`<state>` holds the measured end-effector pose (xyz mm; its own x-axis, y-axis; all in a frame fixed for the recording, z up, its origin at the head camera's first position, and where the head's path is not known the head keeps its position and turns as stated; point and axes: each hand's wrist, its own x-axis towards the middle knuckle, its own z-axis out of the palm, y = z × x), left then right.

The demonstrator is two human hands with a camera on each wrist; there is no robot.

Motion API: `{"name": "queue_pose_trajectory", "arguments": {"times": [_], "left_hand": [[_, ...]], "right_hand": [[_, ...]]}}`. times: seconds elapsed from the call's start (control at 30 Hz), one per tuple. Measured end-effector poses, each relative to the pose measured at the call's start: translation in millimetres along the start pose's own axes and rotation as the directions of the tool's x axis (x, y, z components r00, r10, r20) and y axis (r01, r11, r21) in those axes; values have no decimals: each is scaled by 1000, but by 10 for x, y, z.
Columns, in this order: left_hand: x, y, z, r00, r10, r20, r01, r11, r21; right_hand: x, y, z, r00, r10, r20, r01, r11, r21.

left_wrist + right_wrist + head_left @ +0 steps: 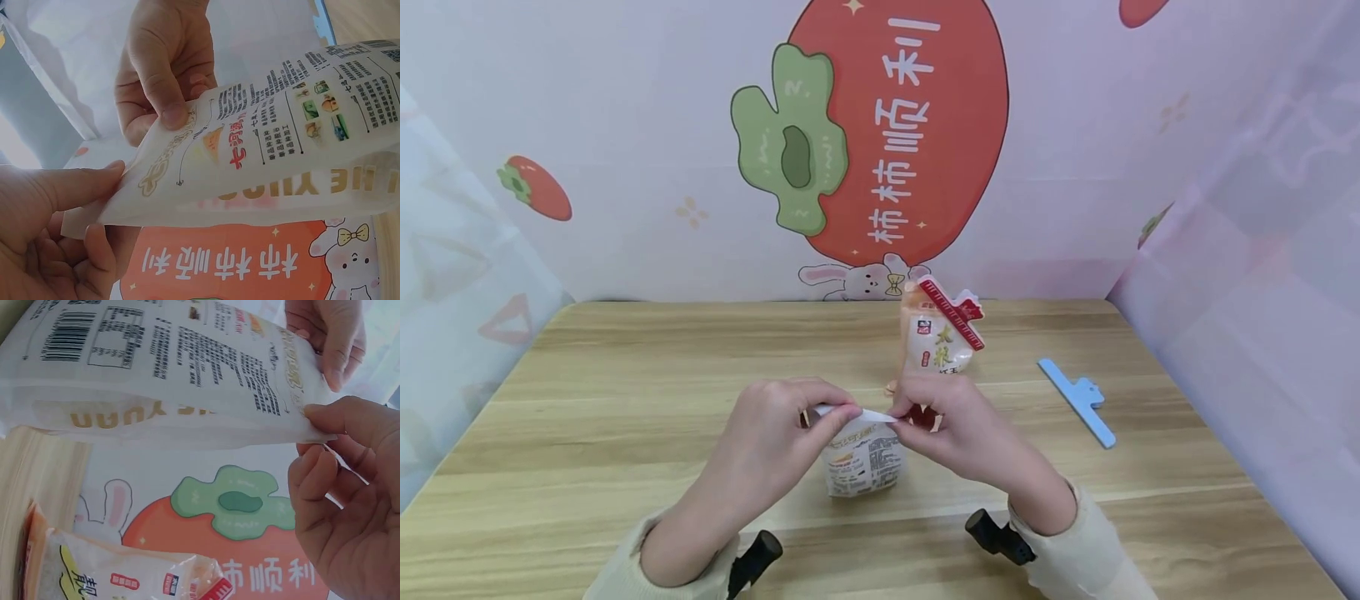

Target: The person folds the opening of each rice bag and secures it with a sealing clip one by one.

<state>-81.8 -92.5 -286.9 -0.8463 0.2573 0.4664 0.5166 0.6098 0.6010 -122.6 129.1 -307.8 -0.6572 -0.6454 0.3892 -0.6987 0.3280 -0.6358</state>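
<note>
A white printed food bag (865, 462) stands on the table in front of me, its top edge flattened between my hands. My left hand (775, 429) pinches the left end of that edge between thumb and fingers. At the other end, my right hand (958, 429) pinches the right corner the same way. In the left wrist view the bag (250, 131) shows gold and red lettering and small food pictures. A barcode on the bag (125, 356) shows in the right wrist view. What the bag contains is hidden.
Behind my right hand stands an orange and white bag (936, 342) with a red and white sealing clip (953, 312) across its top. A light blue sealing clip (1078, 402) lies on the wooden table (625, 358) to the right. A printed cloth backdrop (647, 100) closes off the back.
</note>
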Motion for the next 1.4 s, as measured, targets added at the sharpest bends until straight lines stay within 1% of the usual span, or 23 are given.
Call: {"name": "queue_pose_trajectory", "arguments": {"times": [0.07,0.1,0.17,0.23,0.3,0.4,0.47,0.53,0.63,0.77,0.87,1.03,1.13,1.23,1.4], "left_hand": [[9,2,-6,1000,-10,6,10,1000,1],[12,4,-11,1000,-17,9,17,1000,0],[18,8,-18,999,-32,18,32,999,-4],[19,10,-22,999,-38,24,38,999,-4],[14,9,-23,999,-31,27,31,999,-6],[2,6,-15,1000,-5,23,6,1000,-6],[-3,0,-8,1000,9,18,-8,1000,-10],[-6,-3,-3,1000,17,16,-17,1000,-13],[-8,-5,-3,1000,23,22,-22,1000,-21],[-5,-7,-10,999,27,34,-26,999,-21],[-6,-7,-17,999,27,40,-27,999,-18],[-13,1,-30,998,29,47,-28,1000,-12],[-15,-2,-39,999,23,48,-23,1000,-5],[-14,-10,-44,999,17,40,-16,1000,-8],[-2,-20,-57,999,7,36,-7,1000,-15]], "right_hand": [[9,2,15,998,-69,-13,68,995,-70],[13,2,19,996,-90,-15,88,992,-90],[16,2,18,995,-100,-10,99,991,-94],[17,14,6,995,-99,5,100,994,-44],[16,37,-11,996,-88,23,87,995,42],[15,68,-43,996,-58,62,46,984,175],[17,97,-59,995,-31,93,10,976,217],[17,112,-75,991,0,131,-31,971,236],[14,134,-96,984,29,177,-70,971,229],[14,122,-114,976,68,207,-118,964,239],[18,93,-112,972,89,218,-140,963,229],[17,15,-113,966,122,226,-165,969,182],[16,-31,-124,965,150,216,-183,973,143],[0,-41,-139,969,135,205,-160,981,107],[-15,-15,-121,988,16,157,-26,998,64]]}}
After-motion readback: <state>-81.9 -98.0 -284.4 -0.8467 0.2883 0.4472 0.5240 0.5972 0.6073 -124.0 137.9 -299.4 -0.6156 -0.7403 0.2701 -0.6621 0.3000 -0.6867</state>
